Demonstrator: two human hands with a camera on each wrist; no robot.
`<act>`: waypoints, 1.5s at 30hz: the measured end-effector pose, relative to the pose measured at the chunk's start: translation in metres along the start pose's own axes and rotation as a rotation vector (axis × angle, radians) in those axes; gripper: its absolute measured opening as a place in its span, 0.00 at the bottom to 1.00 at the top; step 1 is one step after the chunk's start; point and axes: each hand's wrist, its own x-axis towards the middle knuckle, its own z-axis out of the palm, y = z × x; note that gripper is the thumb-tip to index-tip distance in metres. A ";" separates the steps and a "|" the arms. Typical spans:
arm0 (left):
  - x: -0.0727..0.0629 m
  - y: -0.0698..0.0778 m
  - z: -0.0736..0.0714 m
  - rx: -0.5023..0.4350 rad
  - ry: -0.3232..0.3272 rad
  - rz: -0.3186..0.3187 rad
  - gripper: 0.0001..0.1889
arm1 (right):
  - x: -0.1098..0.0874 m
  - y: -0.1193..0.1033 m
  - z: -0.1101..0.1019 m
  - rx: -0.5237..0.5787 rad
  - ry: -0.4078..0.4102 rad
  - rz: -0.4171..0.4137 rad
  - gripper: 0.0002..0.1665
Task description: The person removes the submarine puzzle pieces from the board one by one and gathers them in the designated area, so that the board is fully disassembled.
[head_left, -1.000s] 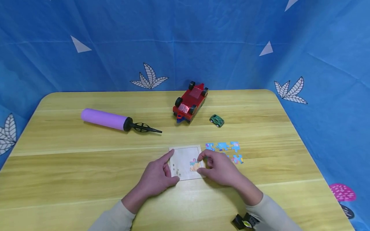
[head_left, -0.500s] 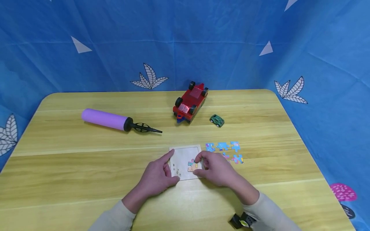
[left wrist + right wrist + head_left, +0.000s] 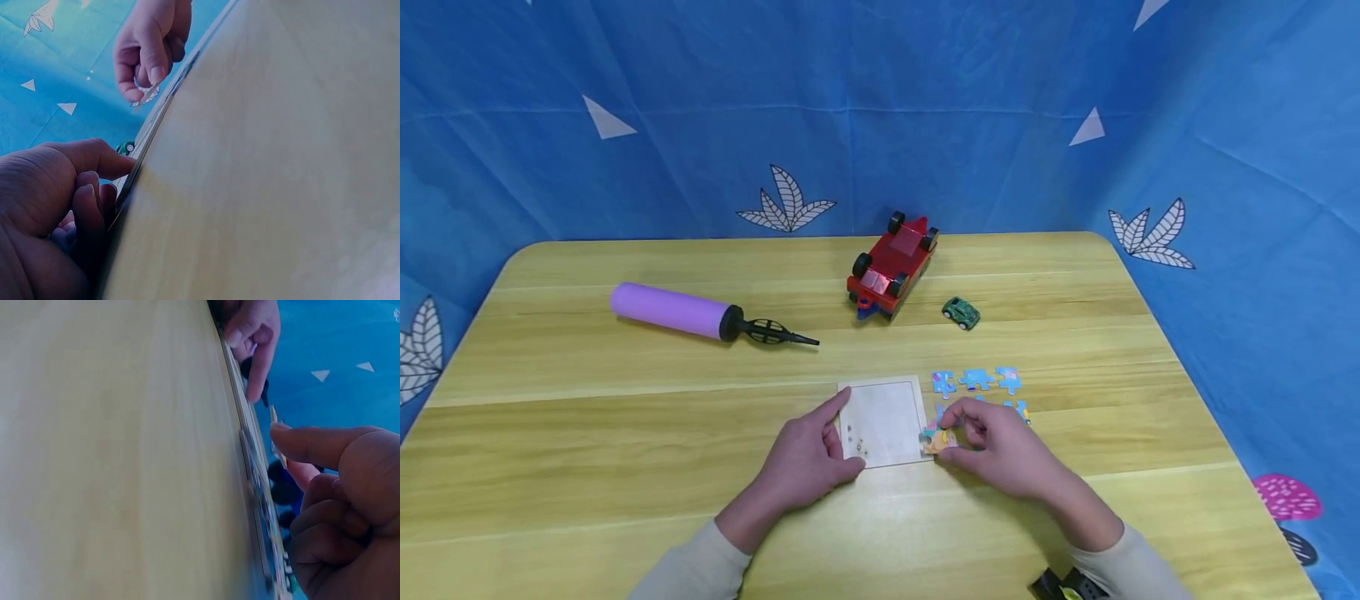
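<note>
A square, pale puzzle board [image 3: 887,417] with a thin raised border lies on the table, a few small marks near its lower left. My left hand [image 3: 805,462] holds the board's left side, index finger at the upper edge and thumb at the lower one. Between thumb and index finger, my right hand [image 3: 1003,454] pinches a jigsaw piece [image 3: 934,441], orange with teal and pink. That piece overlaps the board's right edge in the head view; in the right wrist view it is tilted up, above the tabletop. Several blue jigsaw pieces [image 3: 977,380] lie right of the board, some hidden behind my right hand.
Behind the board lies a purple hand pump [image 3: 673,310] with a black nozzle. A red toy car [image 3: 895,262] rests wheels-up at the back, and a small green toy car [image 3: 961,312] stands nearer. A blue patterned cloth [image 3: 962,108] hangs behind the wooden table [image 3: 587,450].
My right hand, pinching the jigsaw piece, has moved from over the board to its right edge, after a small shift left. My left hand stays on the board.
</note>
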 end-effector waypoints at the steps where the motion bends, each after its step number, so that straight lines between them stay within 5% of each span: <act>1: 0.000 0.000 0.000 -0.001 0.002 0.001 0.49 | -0.002 0.002 -0.002 -0.001 0.004 -0.001 0.17; 45: -0.001 0.003 -0.001 0.007 -0.007 -0.025 0.50 | -0.056 0.058 -0.063 -0.036 0.029 0.071 0.14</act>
